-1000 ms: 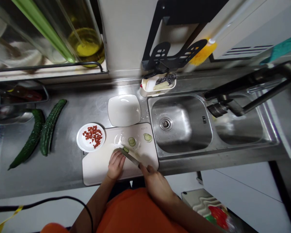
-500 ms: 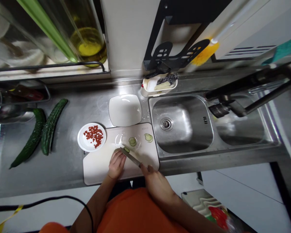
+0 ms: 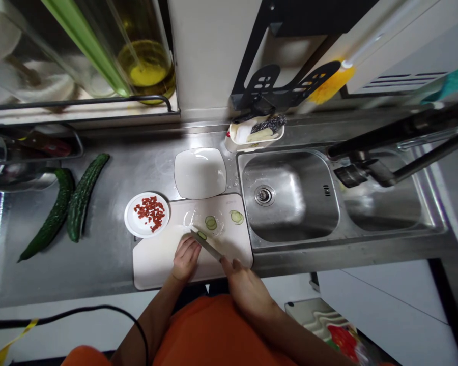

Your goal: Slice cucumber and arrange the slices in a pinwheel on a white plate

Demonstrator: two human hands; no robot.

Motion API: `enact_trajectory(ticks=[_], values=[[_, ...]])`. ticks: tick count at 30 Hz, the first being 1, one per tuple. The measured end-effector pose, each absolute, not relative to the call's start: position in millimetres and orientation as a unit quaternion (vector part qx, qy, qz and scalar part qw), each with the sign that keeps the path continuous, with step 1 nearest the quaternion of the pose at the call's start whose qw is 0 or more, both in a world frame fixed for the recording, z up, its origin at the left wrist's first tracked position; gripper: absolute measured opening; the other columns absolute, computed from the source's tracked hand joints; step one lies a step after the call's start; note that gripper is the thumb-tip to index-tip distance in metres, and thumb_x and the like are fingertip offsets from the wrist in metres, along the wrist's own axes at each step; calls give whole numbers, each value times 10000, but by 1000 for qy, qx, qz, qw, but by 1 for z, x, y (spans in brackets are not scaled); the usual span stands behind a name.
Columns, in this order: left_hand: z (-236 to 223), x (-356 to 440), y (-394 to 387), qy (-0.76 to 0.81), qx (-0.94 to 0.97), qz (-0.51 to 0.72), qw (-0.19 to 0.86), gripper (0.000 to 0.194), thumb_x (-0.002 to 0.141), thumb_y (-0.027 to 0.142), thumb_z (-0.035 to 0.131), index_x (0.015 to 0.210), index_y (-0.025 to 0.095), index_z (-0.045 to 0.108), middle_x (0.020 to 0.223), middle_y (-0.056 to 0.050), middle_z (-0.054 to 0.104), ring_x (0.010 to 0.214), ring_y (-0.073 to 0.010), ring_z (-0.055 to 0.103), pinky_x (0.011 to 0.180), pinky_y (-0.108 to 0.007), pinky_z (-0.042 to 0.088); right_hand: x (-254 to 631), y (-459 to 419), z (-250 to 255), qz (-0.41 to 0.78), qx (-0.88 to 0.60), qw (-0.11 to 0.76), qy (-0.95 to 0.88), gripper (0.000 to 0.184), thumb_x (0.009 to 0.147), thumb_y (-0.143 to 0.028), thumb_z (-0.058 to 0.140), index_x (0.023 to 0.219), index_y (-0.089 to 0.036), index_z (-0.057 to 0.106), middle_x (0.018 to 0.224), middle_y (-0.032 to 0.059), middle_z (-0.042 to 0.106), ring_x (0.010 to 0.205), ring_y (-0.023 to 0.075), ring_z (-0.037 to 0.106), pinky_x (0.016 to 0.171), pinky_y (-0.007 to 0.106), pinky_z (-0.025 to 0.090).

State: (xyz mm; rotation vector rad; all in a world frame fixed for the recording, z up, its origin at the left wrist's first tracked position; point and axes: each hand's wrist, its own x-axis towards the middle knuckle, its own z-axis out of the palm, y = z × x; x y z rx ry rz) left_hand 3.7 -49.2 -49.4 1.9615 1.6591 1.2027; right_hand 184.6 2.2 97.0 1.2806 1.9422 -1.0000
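My right grip [image 3: 250,291] clasps a knife [image 3: 210,249] slantwise over the pale cutting board [image 3: 156,267].
A green-rimmed slice [image 3: 202,235] lies against its blade, beside the curled fingers of my left grip [image 3: 186,257]; I cannot tell what, if anything, they pinch. Thin round slices [image 3: 211,222] lie in two small clusters on the board. A round white plate [image 3: 130,218] holds chopped red bits [image 3: 152,211]; beyond the board sits a glossy, rounded-square plate [image 3: 200,173]. A cream caddy [image 3: 248,147] holds a crinkly dark scrubber [image 3: 274,123], and a clear jar [image 3: 137,25] holds yellow liquid [image 3: 148,74].
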Motion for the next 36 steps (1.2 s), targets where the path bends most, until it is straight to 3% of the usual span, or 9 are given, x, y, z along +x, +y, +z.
enact_trajectory(ticks=[36], values=[[-49, 2, -48, 566, 697, 411, 154, 197, 832, 76, 565, 990, 171, 635, 926, -62, 690, 946, -184, 640, 896, -429, 535, 166, 9, 84, -377, 492, 296, 727, 463, 857, -18, 264, 1222, -179, 498, 979, 120, 626, 806, 209, 654, 638, 275, 468]])
